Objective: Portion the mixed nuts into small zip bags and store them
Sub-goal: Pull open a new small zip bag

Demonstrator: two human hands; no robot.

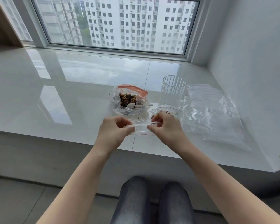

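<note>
Clear thin plastic, a small zip bag with a red line [140, 129], is held over the glossy white stone sill [55, 88], the left hand [116, 129] and right hand [164, 125] each pinching one end of its mouth. Judging by that, the mouth should be spread wide before scooping. Just beyond sits the big orange-topped bag of mixed nuts [128, 99] with a white plastic spoon [136, 105]; a ribbed clear glass [172, 91], a partly filled small bag [168, 111] and spare bags [212, 113] crowd the right.
</note>
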